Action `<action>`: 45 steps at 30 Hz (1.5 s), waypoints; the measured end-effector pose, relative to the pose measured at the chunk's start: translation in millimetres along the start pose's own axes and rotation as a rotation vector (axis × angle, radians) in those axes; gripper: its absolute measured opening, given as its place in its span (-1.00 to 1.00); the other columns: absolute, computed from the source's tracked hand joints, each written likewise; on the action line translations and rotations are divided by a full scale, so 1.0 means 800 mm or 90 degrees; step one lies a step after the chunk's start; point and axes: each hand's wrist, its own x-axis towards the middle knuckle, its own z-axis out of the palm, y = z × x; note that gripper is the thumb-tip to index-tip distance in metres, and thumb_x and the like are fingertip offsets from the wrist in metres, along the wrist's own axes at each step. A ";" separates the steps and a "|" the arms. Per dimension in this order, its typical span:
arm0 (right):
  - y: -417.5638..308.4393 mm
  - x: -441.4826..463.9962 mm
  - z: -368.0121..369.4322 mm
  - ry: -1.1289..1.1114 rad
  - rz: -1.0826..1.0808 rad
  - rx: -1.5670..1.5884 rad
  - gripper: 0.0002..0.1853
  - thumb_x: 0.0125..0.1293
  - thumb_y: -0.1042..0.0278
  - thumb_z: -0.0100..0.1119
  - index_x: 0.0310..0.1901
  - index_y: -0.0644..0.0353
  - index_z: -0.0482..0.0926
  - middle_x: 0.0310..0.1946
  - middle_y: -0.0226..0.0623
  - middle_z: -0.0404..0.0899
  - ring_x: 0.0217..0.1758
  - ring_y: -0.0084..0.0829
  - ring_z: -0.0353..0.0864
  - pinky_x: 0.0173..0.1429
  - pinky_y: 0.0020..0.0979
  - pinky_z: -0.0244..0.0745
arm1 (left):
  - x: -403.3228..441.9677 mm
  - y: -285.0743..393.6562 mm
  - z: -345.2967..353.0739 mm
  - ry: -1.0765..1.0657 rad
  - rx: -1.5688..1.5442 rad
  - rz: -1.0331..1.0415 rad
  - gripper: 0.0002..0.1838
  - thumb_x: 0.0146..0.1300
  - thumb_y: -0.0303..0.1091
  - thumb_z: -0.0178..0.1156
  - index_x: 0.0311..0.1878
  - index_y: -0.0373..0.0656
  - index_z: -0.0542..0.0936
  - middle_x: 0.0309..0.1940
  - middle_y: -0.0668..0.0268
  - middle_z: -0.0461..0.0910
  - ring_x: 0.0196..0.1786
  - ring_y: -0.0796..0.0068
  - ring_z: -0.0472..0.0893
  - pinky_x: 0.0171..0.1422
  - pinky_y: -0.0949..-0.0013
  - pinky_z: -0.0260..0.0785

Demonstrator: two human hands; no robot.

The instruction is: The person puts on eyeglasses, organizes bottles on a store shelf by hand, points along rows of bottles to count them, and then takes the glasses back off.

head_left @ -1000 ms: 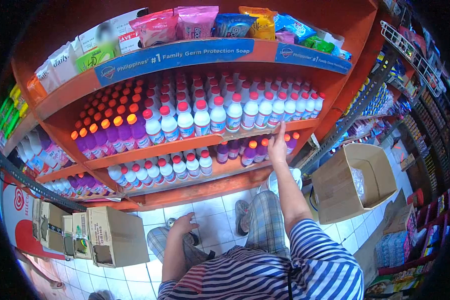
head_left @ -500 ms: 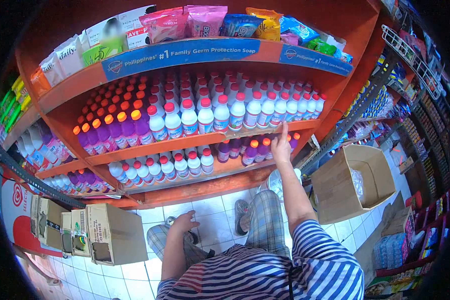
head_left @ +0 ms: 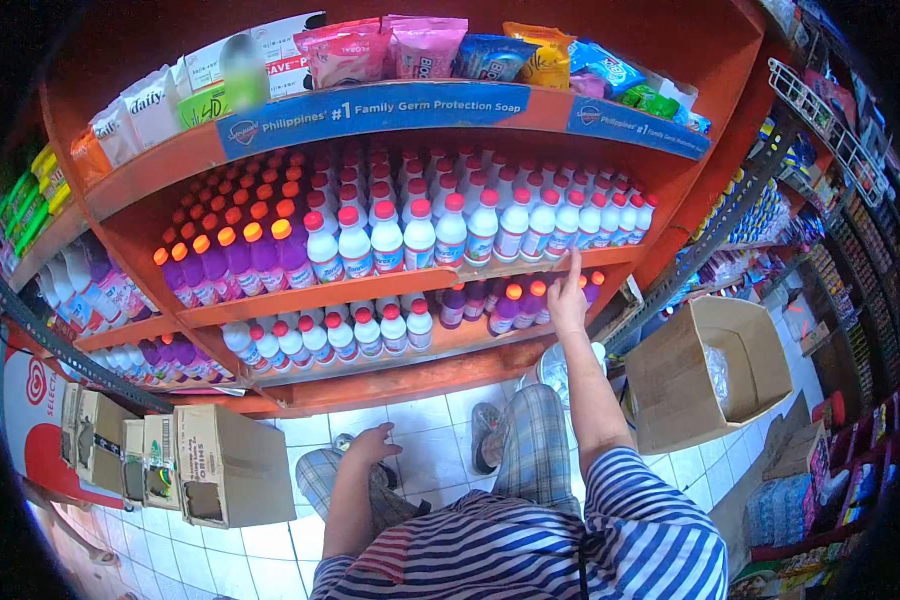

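My right hand (head_left: 569, 305) reaches forward with its index finger stretched up to the edge of the middle shelf (head_left: 370, 290). Its other fingers look partly curled, and nothing is seen in them. The fingertip is just below a white bottle with a red cap (head_left: 564, 224), part of a dense row of such bottles; I cannot tell if it touches. Below and beside this hand, purple bottles with orange caps (head_left: 533, 302) stand on the lower shelf. My left hand (head_left: 372, 445) hovers over or rests by my left knee, fingers apart, holding nothing.
Purple bottles (head_left: 240, 265) fill the middle shelf's left part. Soap packs (head_left: 425, 48) line the top shelf. An open cardboard box (head_left: 670, 385) stands at right, beside a clear plastic-looking container (head_left: 553, 370). More boxes (head_left: 235, 470) stand at left on the tiled floor (head_left: 435, 415).
The view has shifted slightly, so the shelves appear a little further right and lower. My right hand keeps its pointing shape near the same bottles, and my left hand stays by the knee.
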 end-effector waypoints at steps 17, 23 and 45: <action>0.083 -0.151 0.038 -0.528 0.077 -0.145 -0.62 0.19 0.08 -0.04 -0.08 0.11 0.57 -0.15 0.00 0.59 -0.05 -0.04 0.57 0.07 -0.14 0.44 | 0.001 0.013 -0.005 -0.018 -0.001 -0.006 -0.16 -0.03 -0.02 0.30 0.31 -0.14 0.27 0.11 0.00 0.47 0.16 0.08 0.47 0.25 0.20 0.29; 0.073 -0.142 0.053 -0.630 0.050 -0.212 -0.60 0.20 0.07 -0.05 -0.05 0.11 0.56 -0.08 0.01 0.56 0.01 -0.07 0.54 0.14 -0.17 0.41 | 0.006 -0.006 0.006 0.000 -0.006 0.009 -0.17 -0.03 -0.02 0.31 0.32 -0.14 0.27 0.12 0.02 0.47 0.16 0.08 0.47 0.25 0.20 0.28; 0.110 -0.135 0.086 -0.789 0.035 -0.244 -0.56 0.13 -0.05 0.08 -0.04 0.02 0.61 0.01 -0.16 0.55 0.11 -0.15 0.50 0.25 -0.28 0.32 | 0.004 -0.006 0.005 0.004 0.012 0.025 -0.18 0.00 -0.01 0.28 0.32 -0.13 0.26 0.17 0.06 0.43 0.20 0.11 0.43 0.29 0.20 0.25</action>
